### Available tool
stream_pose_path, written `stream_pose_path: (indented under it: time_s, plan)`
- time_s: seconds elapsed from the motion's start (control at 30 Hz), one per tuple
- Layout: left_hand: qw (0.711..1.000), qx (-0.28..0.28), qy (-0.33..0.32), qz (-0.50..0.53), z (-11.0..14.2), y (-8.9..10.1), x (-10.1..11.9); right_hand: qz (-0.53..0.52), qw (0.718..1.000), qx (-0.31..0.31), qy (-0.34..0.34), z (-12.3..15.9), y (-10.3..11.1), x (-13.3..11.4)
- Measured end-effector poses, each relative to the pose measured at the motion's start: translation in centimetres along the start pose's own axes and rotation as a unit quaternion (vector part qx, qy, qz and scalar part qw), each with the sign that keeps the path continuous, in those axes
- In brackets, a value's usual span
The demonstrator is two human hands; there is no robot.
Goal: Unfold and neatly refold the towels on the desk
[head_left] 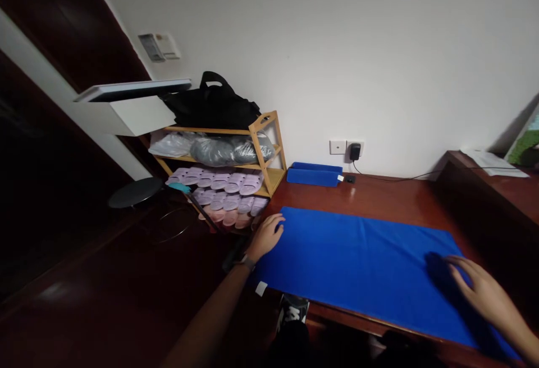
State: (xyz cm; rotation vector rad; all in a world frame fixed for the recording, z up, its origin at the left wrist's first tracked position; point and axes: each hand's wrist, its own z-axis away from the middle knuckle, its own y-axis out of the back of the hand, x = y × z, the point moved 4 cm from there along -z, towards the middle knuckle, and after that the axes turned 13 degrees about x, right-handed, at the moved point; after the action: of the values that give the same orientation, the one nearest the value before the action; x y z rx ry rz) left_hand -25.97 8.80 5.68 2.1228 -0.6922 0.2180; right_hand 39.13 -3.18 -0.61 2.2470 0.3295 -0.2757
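A blue cloth (349, 264) lies spread out on the reddish-brown wooden table (379, 195), with faint creases across its middle. At its left edge is my left hand (266, 237), fingers curved and apart, near the far left corner; whether it touches the cloth is hard to tell. My right hand (480, 288) hovers over the right end, thumb and fingers apart, casting a dark shadow on the cloth. A white tag (261, 288) sticks out at the near left corner. Farther back, a folded blue cloth (314, 174) with a small white tag rests against the wall.
A wooden rack (269, 155) at the left holds lilac slippers (227, 182), plastic-wrapped bundles (227, 149) and a black bag (214, 104). A round stool (135, 192) stands farther left. A black plug (355, 151) trails its cord rightward to a raised ledge with papers (492, 163).
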Motion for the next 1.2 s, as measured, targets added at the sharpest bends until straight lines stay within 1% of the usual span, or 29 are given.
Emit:
stream_pose_path:
  time_s: [0.07,0.13,0.2,0.27,0.33,0.43,0.5,0.57,0.6,0.63,0.67,0.7,0.77,0.8,0.87,0.9,0.93,0.97,1.0,1.03,1.07,1.1,1.13,1.17,1.2]
  plan:
    - [0.999,-0.046,-0.013,-0.024,-2.8,-3.8,0.5,-0.007,0.999,-0.044,0.013,-3.9,-3.7,-2.4]
    - [0.993,-0.095,-0.021,-0.063,-4.5,-7.1,0.4,0.011,0.997,-0.080,0.020,-6.8,-7.3,-3.7]
    - [0.985,-0.134,-0.022,-0.102,-5.1,-9.4,-0.4,0.052,0.991,-0.126,0.001,-8.2,-10.3,-3.5]
    - [0.980,-0.150,-0.013,-0.131,-5.1,-10.6,-1.7,0.100,0.980,-0.171,-0.035,-8.1,-12.4,-1.8]
    - [0.978,-0.146,0.003,-0.149,-4.8,-11.0,-2.9,0.139,0.969,-0.193,-0.062,-7.2,-13.3,0.4]
    - [0.976,-0.139,0.023,-0.164,-4.5,-11.0,-3.7,0.173,0.964,-0.188,-0.075,-5.9,-13.2,3.0]
    - [0.974,-0.143,0.033,-0.172,-4.4,-11.0,-3.6,0.184,0.960,-0.192,-0.084,-5.7,-12.7,3.6]
    - [0.972,-0.152,0.039,-0.176,-4.5,-11.0,-3.2,0.202,0.952,-0.202,-0.114,-6.1,-12.2,2.9]
    - [0.971,-0.156,0.041,-0.177,-4.6,-11.1,-3.1,0.215,0.945,-0.205,-0.137,-6.6,-12.0,1.8]
    - [0.970,-0.159,0.043,-0.177,-4.6,-11.1,-2.9,0.228,0.940,-0.203,-0.154,-7.2,-12.0,0.2]
    - [0.970,-0.159,0.044,-0.176,-4.6,-11.0,-2.8,0.236,0.938,-0.196,-0.160,-7.9,-12.1,-2.1]
    - [0.971,-0.158,0.045,-0.176,-4.6,-11.0,-2.7,0.235,0.943,-0.186,-0.147,-8.6,-12.4,-5.1]
    - [0.971,-0.157,0.046,-0.174,-4.6,-10.9,-2.6,0.188,0.968,-0.159,-0.048,-10.2,-13.8,-12.7]
    - [0.971,-0.156,0.046,-0.173,-4.6,-10.8,-2.6,0.148,0.975,-0.167,-0.001,-10.6,-14.7,-16.8]
    - [0.972,-0.156,0.041,-0.173,-4.6,-10.7,-2.6,0.064,0.975,-0.204,0.063,-10.8,-16.8,-24.3]
    - [0.972,-0.155,0.038,-0.174,-4.6,-10.7,-2.6,0.035,0.972,-0.221,0.077,-10.8,-17.8,-27.3]
    - [0.972,-0.153,0.037,-0.174,-4.6,-10.6,-2.6,0.019,0.968,-0.239,0.081,-10.6,-18.7,-29.5]
    - [0.972,-0.152,0.037,-0.174,-4.6,-10.7,-2.7,0.011,0.964,-0.256,0.077,-10.5,-19.5,-31.0]
    - [0.972,-0.152,0.038,-0.174,-4.6,-10.7,-2.9,0.009,0.961,-0.269,0.069,-10.3,-20.1,-31.6]
    - [0.972,-0.152,0.039,-0.173,-4.6,-10.8,-3.1,0.013,0.959,-0.277,0.058,-10.3,-20.5,-31.4]
    - [0.972,-0.154,0.039,-0.172,-4.6,-10.9,-3.3,0.023,0.959,-0.279,0.045,-10.3,-20.6,-30.4]
    - [0.972,-0.157,0.038,-0.171,-4.6,-11.0,-3.5,0.037,0.960,-0.276,0.031,-10.4,-20.4,-28.7]
    - [0.972,-0.160,0.035,-0.171,-4.7,-11.1,-3.6,0.056,0.961,-0.269,0.015,-10.4,-20.0,-26.3]
    - [0.971,-0.162,0.033,-0.172,-4.7,-11.2,-3.7,0.079,0.962,-0.261,-0.003,-10.3,-19.3,-23.2]
    - [0.971,-0.162,0.032,-0.173,-4.8,-11.2,-3.8,0.101,0.962,-0.254,-0.021,-10.0,-18.4,-19.6]
